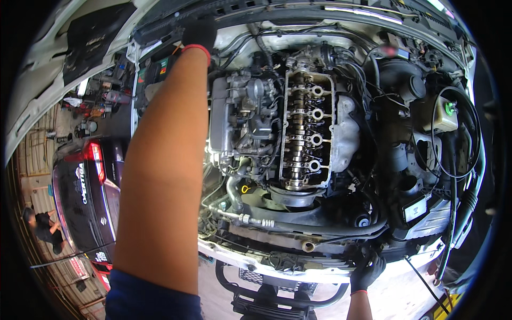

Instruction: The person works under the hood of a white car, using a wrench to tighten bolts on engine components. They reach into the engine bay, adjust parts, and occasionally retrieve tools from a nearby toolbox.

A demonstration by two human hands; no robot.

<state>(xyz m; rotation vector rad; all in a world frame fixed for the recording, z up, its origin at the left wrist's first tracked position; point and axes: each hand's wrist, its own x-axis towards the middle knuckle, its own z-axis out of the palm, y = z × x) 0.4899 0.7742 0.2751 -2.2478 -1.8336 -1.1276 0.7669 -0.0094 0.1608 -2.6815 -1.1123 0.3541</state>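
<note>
My left arm stretches across the engine bay to its far left corner. There my left hand (198, 33), in a black glove with a red cuff, is a dark shape beside the battery (157, 72); its fingers cannot be made out. My right hand (368, 271), gloved the same way, is at the car's front edge (320, 276), its fingers curled; what they grip is unclear. Left of it lies a rod with a ring-shaped end (308, 246). Between my hands sits an engine with its top uncovered, showing the camshaft (298, 133) and rocker parts.
An intake assembly (256, 122) borders the open engine top. To the right stand a whitish reservoir (446, 116) with a green cap and a looped black cable (480, 133). A dark car (85, 197) is parked at the left, and a person (45, 229) crouches beyond it.
</note>
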